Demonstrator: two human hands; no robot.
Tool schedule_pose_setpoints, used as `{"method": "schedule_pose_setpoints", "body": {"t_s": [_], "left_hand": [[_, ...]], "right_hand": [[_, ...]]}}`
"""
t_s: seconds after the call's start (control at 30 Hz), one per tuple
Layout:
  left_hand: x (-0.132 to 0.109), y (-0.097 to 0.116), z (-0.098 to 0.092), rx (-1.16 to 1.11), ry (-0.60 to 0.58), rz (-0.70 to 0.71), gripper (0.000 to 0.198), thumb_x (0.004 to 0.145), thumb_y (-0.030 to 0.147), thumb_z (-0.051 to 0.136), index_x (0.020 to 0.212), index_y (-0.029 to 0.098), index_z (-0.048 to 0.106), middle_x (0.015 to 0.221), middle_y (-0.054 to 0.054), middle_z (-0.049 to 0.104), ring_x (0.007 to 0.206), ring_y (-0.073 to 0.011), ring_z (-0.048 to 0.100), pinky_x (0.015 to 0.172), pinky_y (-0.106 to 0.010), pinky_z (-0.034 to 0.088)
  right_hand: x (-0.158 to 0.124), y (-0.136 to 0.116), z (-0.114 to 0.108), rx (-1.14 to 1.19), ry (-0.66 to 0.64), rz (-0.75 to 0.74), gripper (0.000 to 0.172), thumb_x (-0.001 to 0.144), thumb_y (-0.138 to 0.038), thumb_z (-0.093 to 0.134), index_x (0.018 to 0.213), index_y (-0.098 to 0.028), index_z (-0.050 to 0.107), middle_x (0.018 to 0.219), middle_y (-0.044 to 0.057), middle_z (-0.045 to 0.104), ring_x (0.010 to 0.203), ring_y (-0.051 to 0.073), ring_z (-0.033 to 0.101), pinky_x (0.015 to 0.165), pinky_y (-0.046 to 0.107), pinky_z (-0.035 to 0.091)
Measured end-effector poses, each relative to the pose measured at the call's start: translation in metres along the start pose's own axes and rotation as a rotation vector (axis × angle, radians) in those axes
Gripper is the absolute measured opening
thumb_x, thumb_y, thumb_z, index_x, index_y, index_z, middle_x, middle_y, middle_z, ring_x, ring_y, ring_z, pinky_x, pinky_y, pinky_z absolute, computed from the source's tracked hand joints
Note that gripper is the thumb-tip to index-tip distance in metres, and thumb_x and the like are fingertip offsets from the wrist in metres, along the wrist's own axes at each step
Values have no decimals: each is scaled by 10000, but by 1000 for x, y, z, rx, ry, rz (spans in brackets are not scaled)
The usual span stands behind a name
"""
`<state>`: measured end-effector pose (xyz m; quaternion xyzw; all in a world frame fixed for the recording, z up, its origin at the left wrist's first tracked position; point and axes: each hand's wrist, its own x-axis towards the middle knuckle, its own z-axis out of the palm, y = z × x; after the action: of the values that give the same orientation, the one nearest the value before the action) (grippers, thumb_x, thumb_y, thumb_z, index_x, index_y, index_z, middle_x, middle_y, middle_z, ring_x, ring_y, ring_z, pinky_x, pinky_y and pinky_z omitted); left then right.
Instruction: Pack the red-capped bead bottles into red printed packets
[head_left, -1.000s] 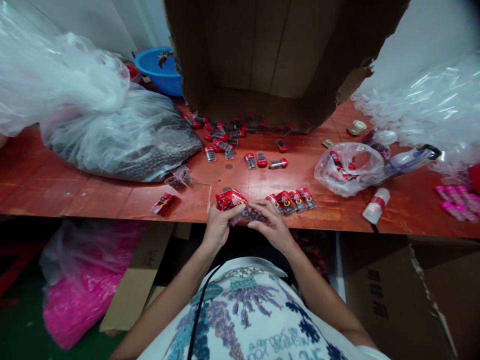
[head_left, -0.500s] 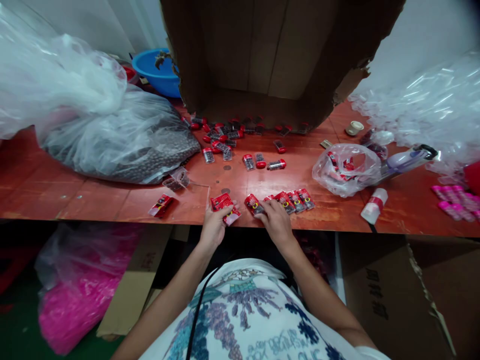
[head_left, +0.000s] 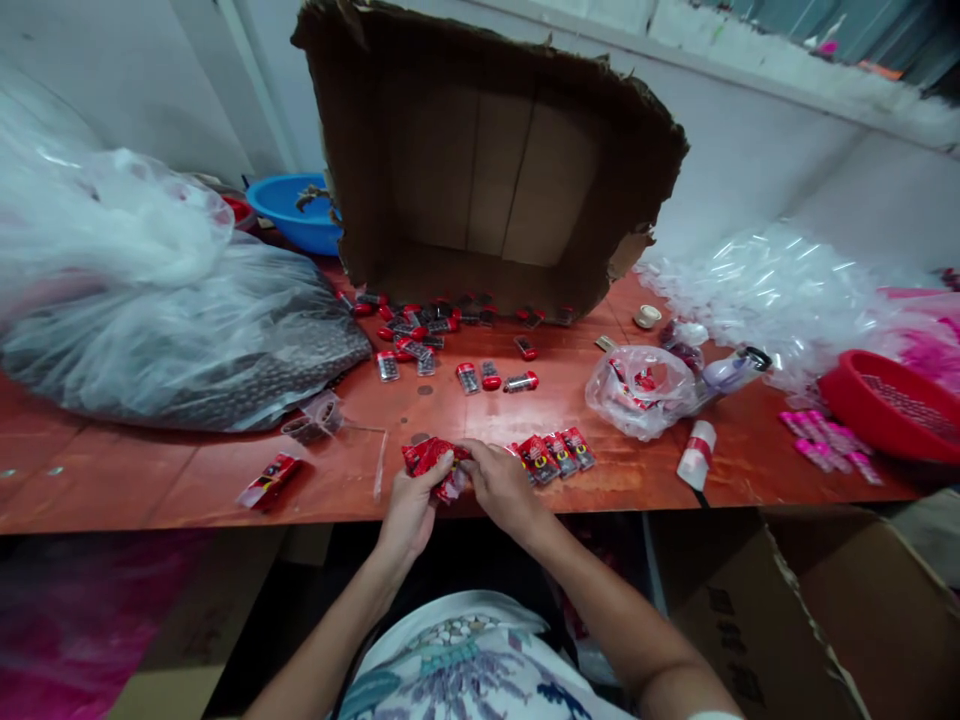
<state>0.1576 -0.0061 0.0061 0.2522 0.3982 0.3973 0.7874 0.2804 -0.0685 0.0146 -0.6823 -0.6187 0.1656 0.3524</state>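
My left hand [head_left: 409,512] is closed around several red printed packets [head_left: 426,454] just above the table's front edge. My right hand [head_left: 501,486] meets the packets from the right, its fingers closed at their edge; the fingertips are partly hidden. Just right of that hand lies a row of filled red packets [head_left: 559,453], overlapping side by side. To the left, a small stack of red cards or packets [head_left: 271,482] rests near the edge. Beyond my hands lie small clear containers with red caps [head_left: 468,378], dark contents inside.
A torn cardboard box [head_left: 420,190] lies open toward me behind the containers. A large clear bag of dark pieces [head_left: 187,350] stands left, near a blue basin [head_left: 296,215]. Right are a plastic bag [head_left: 637,395], a white roll [head_left: 697,455] and a red basket [head_left: 892,400].
My right hand has left the row and come to the packets in my left hand; the packet nearest it no longer lies there. The view has tilted up and shifted right.
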Motion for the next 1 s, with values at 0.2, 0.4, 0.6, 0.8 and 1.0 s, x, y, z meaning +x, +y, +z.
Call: {"method": "schedule_pose_setpoints", "body": {"t_s": [0.2, 0.4, 0.6, 0.8, 1.0], "left_hand": [[2, -1, 0, -33, 4, 5, 296, 515, 101, 822, 788, 125, 711, 756, -50, 729, 676, -175, 683, 661, -256, 556], [6, 3, -4, -79, 41, 6, 255, 545, 88, 810, 767, 127, 691, 735, -37, 722, 647, -161, 677, 637, -252, 559], [10, 1, -17, -88, 94, 14, 263, 574, 82, 790, 804, 131, 672, 713, -30, 709, 619, -151, 666, 607, -245, 544], [13, -1, -41, -43, 111, 17, 363, 520, 154, 828, 846, 106, 676, 733, -56, 711, 646, -164, 662, 636, -251, 513], [15, -6, -54, -22, 84, 40, 428, 511, 203, 833, 897, 119, 669, 738, -53, 708, 648, -172, 658, 678, -289, 507]], "right_hand": [[15, 1, -24, -115, -159, -103, 374, 902, -184, 454, 1261, -270, 514, 1040, 51, 690, 927, 195, 638, 784, 279, 474], [45, 29, -37, -304, -199, -92, 241, 924, -295, 477, 1110, -279, 630, 1002, 25, 703, 903, 153, 635, 775, 225, 443], [92, 92, -47, -592, -88, 129, 255, 897, -175, 455, 955, -111, 695, 953, 155, 668, 934, 211, 588, 794, 272, 408], [98, 111, -37, -648, -140, 113, 216, 857, -192, 506, 866, -105, 704, 902, 149, 661, 908, 226, 591, 777, 277, 392], [105, 84, -19, -577, -118, 53, 214, 862, -221, 489, 960, -141, 663, 927, 125, 683, 846, 218, 625, 728, 291, 416]]}}
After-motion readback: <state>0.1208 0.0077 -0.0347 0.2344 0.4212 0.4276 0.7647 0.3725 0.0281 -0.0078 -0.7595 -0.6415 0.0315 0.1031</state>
